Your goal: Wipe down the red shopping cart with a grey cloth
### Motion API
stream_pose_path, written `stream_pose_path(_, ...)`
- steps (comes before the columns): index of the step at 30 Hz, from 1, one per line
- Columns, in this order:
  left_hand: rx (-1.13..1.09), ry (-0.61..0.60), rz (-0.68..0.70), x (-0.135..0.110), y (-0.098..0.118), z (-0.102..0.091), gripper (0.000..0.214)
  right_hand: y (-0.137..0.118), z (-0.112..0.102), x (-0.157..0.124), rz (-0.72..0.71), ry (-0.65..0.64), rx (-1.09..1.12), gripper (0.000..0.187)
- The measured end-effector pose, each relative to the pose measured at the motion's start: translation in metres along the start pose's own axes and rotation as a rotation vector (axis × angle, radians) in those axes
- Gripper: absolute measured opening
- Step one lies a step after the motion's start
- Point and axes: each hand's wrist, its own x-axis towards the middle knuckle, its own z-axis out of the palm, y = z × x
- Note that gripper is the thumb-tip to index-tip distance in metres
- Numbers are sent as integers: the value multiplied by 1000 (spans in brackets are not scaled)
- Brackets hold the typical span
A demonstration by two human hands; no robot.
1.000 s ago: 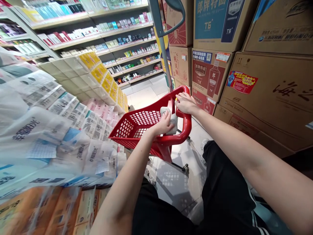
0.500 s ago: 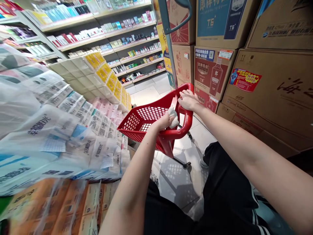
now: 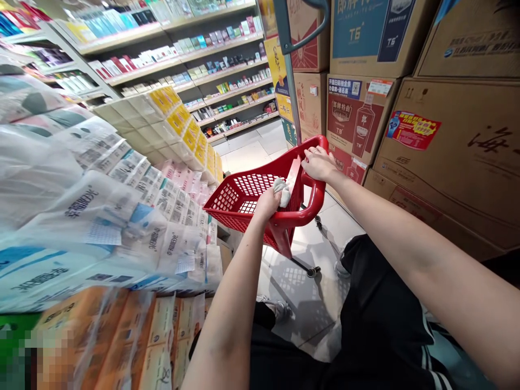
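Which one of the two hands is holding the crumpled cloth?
The left hand: it has the crumpled cloth by its thumb and fingers, whereas the right hand grasps the red cart handle.

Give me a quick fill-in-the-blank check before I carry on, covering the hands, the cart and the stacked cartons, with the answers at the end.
1. The left hand holds a crumpled, cloth-like item coloured greyish-____.
2. The right hand grips the curved handle of a perforated plastic shopping cart coloured ____.
3. The tall stack of brown cardboard cartons stands on the ____ side of the picture.

Missing words: white; red; right.
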Motion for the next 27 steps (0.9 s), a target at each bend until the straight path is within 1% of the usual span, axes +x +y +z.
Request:
stream_pose_path(3, -49, -19, -7, -12, 5, -5, 30, 1, 0, 0, 7, 11, 10, 54)
stream_pose_path(5, -157, 30, 52, -25, 11, -10, 34, 2, 0, -1, 8, 13, 17, 54)
stream_pose_path(6, -203, 83, 76, -33, 13, -13, 36, 2, 0, -2, 7, 13, 21, 54)
stream_pose_path(8, -246, 227, 86, -53, 18, -19, 38, 2, 0, -3, 7, 16, 28, 54)
stream_pose_path(11, -216, 473, 31, -88, 21, -25, 40, 3, 1, -2, 5, 26, 26, 52)
stream_pose_path(12, -194, 538, 17, -100, 21, -24, 40, 3, 2, -2, 1, 26, 22, 52)
stream_pose_path(13, -172, 577, 13, -109, 21, -21, 40, 4, 2, -1, -4, 24, 16, 52)
stream_pose_path(14, -152, 583, 20, -117, 20, -17, 41, 4, 3, 0, -9, 21, 10, 52)
stream_pose_path(16, -139, 528, 39, -122, 14, -7, 42, 5, 4, 2, -16, 13, -3, 52)
stream_pose_path(18, -155, 460, 19, -116, 2, 1, 43, 6, 4, 2, -19, 6, -16, 53)
stream_pose_path(19, -163, 448, -13, -109, -6, 2, 42, 6, 4, 2, -18, 4, -22, 54)
stream_pose_path(22, -102, 369, -148, -84, -34, -8, 37, 5, 3, 1, -12, -3, -34, 54)
stream_pose_path(24, -27, 311, -182, -71, -49, -18, 35, 4, 3, 1, -5, -8, -37, 54)
stream_pose_path(26, 34, 273, -173, -66, -54, -26, 37, 3, 2, 0, -2, -7, -41, 53)
stream_pose_path(27, 51, 263, -151, -66, -53, -28, 39, 3, 3, 0, -3, -5, -44, 53)
